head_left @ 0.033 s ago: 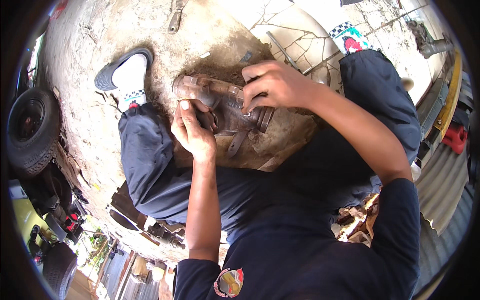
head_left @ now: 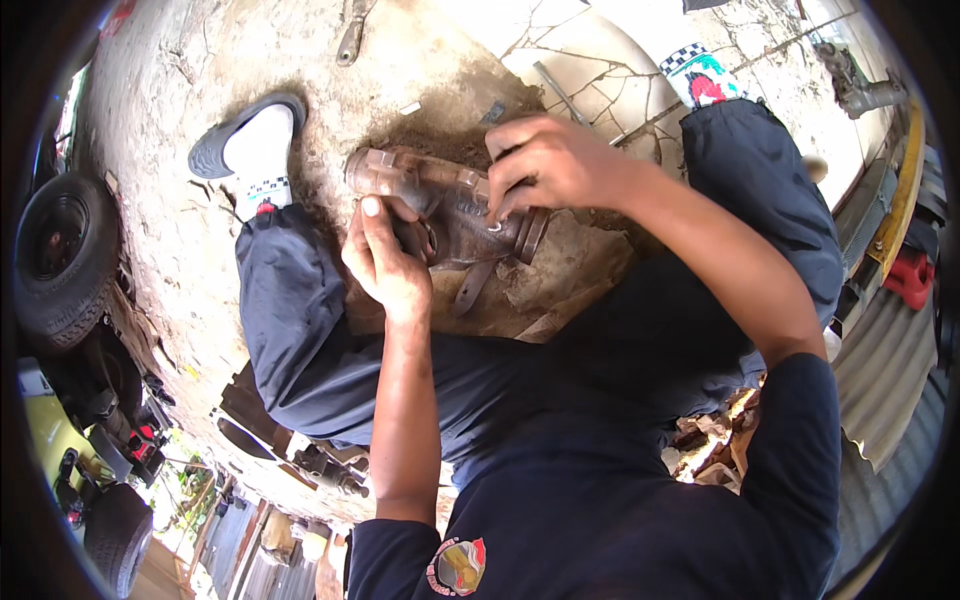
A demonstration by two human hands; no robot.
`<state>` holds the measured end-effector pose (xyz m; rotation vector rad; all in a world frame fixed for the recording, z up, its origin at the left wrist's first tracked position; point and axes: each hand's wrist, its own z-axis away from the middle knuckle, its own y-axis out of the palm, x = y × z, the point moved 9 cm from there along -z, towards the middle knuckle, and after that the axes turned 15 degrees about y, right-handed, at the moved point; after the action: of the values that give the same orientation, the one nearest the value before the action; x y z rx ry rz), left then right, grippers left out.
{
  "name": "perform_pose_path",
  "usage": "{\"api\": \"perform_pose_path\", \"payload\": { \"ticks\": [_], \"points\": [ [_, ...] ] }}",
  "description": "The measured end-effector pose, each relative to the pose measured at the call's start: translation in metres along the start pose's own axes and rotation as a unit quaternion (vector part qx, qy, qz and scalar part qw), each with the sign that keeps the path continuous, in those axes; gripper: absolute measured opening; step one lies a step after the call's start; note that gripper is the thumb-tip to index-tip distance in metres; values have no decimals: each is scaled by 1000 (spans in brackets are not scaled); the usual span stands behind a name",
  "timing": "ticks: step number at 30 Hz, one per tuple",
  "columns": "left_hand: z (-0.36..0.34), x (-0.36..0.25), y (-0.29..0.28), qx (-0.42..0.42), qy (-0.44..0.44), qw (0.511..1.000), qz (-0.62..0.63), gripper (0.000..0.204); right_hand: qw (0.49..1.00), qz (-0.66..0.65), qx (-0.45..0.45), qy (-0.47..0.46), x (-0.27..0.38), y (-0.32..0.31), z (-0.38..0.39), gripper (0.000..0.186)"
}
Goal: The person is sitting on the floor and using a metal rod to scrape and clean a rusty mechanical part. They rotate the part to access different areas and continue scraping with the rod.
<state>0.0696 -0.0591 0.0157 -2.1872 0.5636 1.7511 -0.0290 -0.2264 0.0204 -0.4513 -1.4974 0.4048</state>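
Note:
A rusty brown cast-metal housing (head_left: 470, 212) with bolt-like lugs lies on the dirty ground between my legs. At its near left side my left hand (head_left: 392, 262) is closed, thumb raised and fingers curled by a dark round edge. What those fingers grip is partly hidden. Over the right half of the housing, my right hand (head_left: 555, 165) is bent into a pinch, its fingertips down by a small shiny spot on the metal. Anything between them is too small to make out. A flat metal strip (head_left: 474, 287) sticks out from under the housing toward me.
Beyond the housing lie a flat-handled tool (head_left: 350, 42), a dark scrap (head_left: 492, 113) and a metal rod (head_left: 563, 93). A metal part (head_left: 855, 85) is at far right, near corrugated sheets (head_left: 885, 375). A tyre (head_left: 65, 265) stands left; machine parts (head_left: 290, 440) lie behind my left leg.
My right hand has lifted very slightly away from me, its fingers still bent over the housing. My left hand and the housing keep their places.

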Motion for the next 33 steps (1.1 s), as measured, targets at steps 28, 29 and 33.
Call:
{"api": "perform_pose_path", "payload": {
  "ticks": [28, 29, 33],
  "points": [
    [4, 0, -4, -12, 10, 1000, -2, 40, 836, -343, -209, 374, 0, 22, 80, 29],
    [5, 2, -5, -13, 8, 1000, 5, 38, 826, -366, -221, 365, 3, 28, 82, 30],
    [5, -48, -1, 21, 230, 940, -251, 14, 767, -449, -240, 391, 16, 40, 91, 32]
  ]
}}
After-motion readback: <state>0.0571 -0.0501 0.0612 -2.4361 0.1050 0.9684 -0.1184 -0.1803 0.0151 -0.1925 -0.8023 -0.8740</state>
